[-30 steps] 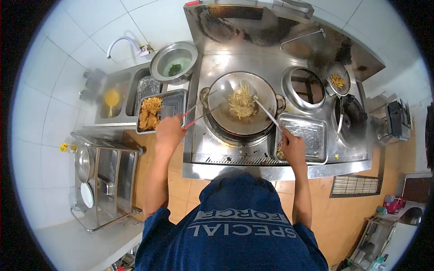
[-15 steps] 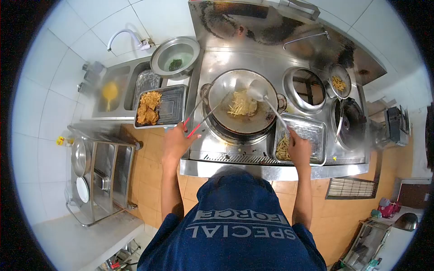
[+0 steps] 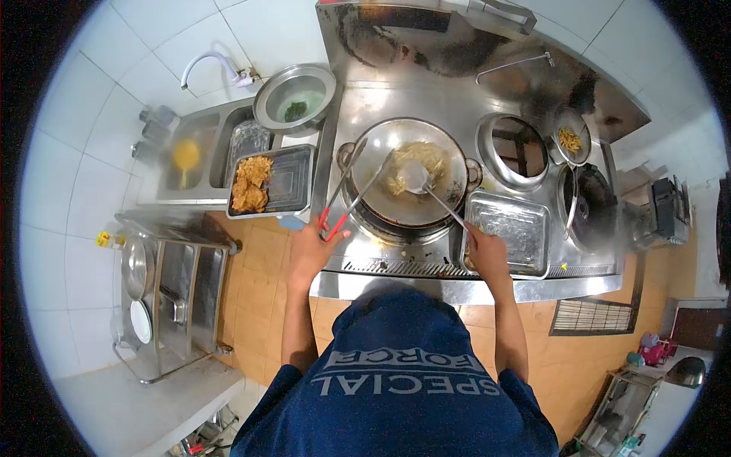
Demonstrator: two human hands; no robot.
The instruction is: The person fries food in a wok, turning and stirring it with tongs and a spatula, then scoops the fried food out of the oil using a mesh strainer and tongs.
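A wok [image 3: 369, 186] stands over the stove's burner with pale strips like fries [image 3: 430, 156] frying in its oil. My right hand [image 3: 487, 255] is wrapped round the handle of a metal ladle [image 3: 416, 177], whose bowl lies among the strips. My left hand [image 3: 311, 251] grips a pair of tongs [image 3: 329, 212] with red handles. The tongs' arms are spread apart, one tip over the wok's left rim and the other near the strips. Under and beside my right hand is a metal tray [image 3: 518, 225]; the hand covers part of its left side.
A tray [image 3: 293, 183] of browned fried pieces [image 3: 250, 194] sits by the sink [image 3: 202, 160], below a metal basin [image 3: 311, 80] with greens. Right of the wok are an open pot ring [image 3: 487, 152] and a strainer [image 3: 571, 122] holding golden strips. A rack [image 3: 190, 297] stands left.
The ladle's bowl has moved down and left within the wok, and my right hand has moved left. The tongs have swung right and spread wider. The strips lie spread further up and right.
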